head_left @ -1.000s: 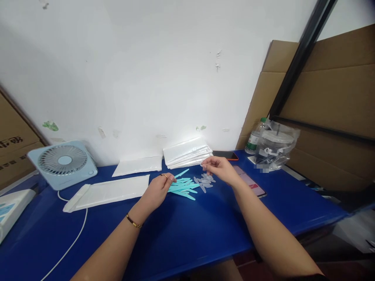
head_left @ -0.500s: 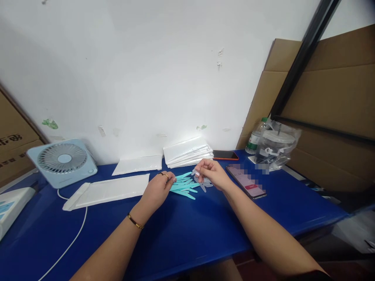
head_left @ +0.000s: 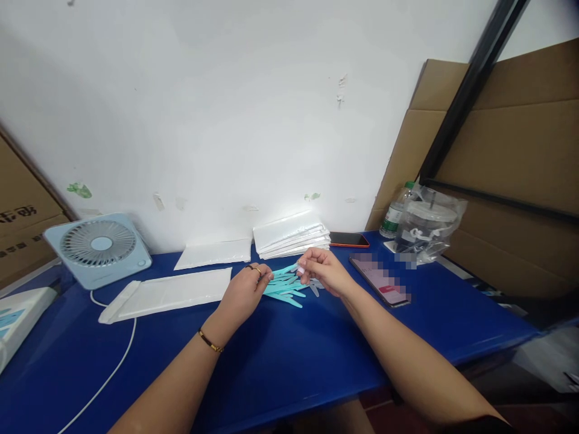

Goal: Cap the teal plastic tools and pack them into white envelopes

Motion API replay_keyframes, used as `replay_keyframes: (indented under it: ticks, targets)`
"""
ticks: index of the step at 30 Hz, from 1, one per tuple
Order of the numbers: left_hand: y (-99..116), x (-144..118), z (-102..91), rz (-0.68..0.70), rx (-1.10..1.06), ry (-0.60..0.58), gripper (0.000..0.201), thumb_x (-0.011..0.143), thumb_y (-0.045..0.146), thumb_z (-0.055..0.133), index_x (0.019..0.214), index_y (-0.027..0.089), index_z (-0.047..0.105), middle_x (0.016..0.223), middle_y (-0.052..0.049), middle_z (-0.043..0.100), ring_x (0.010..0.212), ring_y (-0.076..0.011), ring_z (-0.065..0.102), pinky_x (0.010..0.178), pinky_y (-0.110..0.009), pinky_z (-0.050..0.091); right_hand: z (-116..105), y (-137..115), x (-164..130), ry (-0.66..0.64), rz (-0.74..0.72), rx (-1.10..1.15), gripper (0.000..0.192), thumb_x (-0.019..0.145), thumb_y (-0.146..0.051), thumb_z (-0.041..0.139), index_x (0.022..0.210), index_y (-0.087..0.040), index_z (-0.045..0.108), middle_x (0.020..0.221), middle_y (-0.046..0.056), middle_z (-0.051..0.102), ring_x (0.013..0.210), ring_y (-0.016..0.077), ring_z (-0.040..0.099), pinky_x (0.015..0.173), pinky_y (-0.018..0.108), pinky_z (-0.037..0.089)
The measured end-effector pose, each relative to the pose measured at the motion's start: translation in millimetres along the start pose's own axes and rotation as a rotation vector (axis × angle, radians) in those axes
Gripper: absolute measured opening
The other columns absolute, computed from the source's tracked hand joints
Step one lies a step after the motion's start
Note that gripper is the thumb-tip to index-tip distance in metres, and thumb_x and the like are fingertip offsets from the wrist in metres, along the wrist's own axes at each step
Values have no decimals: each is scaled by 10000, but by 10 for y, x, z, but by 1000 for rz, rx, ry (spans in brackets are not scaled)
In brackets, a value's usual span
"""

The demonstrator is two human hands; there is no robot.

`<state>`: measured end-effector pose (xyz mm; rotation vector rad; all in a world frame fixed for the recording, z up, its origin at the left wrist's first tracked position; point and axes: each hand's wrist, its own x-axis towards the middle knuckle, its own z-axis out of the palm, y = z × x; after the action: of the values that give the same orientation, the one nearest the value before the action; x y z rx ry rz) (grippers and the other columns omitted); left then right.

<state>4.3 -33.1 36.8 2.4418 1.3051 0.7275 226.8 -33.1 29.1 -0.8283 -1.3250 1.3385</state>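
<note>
A pile of teal plastic sticks [head_left: 284, 290] lies on the blue table [head_left: 289, 361], with a few clear plastic caps [head_left: 315, 289] just to its right, partly hidden by my right hand. My left hand [head_left: 244, 292] pinches one teal stick [head_left: 286, 270] that points up and to the right. Pinched in the fingertips of my right hand [head_left: 323, 271] is a small clear cap [head_left: 300, 270], held against the tip of that stick. The two hands nearly meet above the pile.
Behind the pile lie a stack of white pouches [head_left: 289, 238], a flat pouch [head_left: 213, 254] and a longer pouch [head_left: 169, 292]. A light-blue fan [head_left: 100, 247] with a white cable [head_left: 113, 367] stands left. Two phones [head_left: 382, 280] [head_left: 349, 240], a bottle [head_left: 392, 217] and a bagged cup [head_left: 427, 229] sit right.
My right hand has moved left from the clear caps with a cap in its fingertips, up to the tip of the teal stick that my left hand holds.
</note>
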Motion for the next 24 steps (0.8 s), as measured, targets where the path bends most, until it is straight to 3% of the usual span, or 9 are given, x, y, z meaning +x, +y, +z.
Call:
replay_keyframes:
  ticks: [6, 10, 11, 14, 18, 24]
  targets:
    - [35, -21, 50, 39, 106, 11, 268, 923, 334, 343, 918, 214, 583, 888, -42, 597, 839, -189, 549, 764, -322, 425, 14, 62, 8, -81, 22, -214, 303, 676, -424, 715, 768, -146, 639, 634, 17, 643, 534, 134, 619, 507, 246, 504]
    - [106, -40, 50, 33, 242, 260, 331, 873, 363, 463, 1161, 205, 503, 1161, -106, 522, 1132, -268, 439, 966, -417, 354, -220, 7, 54, 101, -76, -352, 283, 656, -399, 727, 749, -139, 666, 627, 17, 630, 500, 113, 576, 502, 240, 473]
    - [104, -42, 59, 39, 241, 263, 339, 878, 371, 449, 1167, 200, 499, 1169, -109, 519, 1143, -268, 434, 980, -422, 347, -292, 7, 75, 159, -95, -362, 285, 657, -401, 724, 751, -139, 664, 636, 21, 634, 514, 121, 583, 515, 246, 473]
    - [10, -44, 145, 85, 197, 59, 365, 904, 402, 379, 1172, 197, 517, 1199, -104, 531, 1157, -250, 458, 986, -399, 366, -463, 86, 157, 230, -115, -455, 300, 662, -415, 707, 768, -137, 673, 648, 34, 653, 587, 155, 612, 581, 276, 484]
    - [-149, -63, 309, 37, 230, -191, 575, 875, 511, 397, 1356, 198, 380, 1418, -126, 381, 1332, -293, 285, 1063, -476, 262, -494, 287, 273, 207, -127, -764, 251, 684, -377, 685, 796, -154, 708, 743, 47, 693, 706, 181, 627, 664, 287, 479]
    - [25, -195, 307, 122, 220, -326, 562, 883, 497, 403, 1360, 201, 398, 1393, -119, 432, 1301, -266, 361, 1042, -418, 321, -320, 435, 330, 40, -144, -1016, 133, 716, -261, 661, 819, -215, 731, 829, 24, 714, 790, 185, 643, 730, 275, 462]
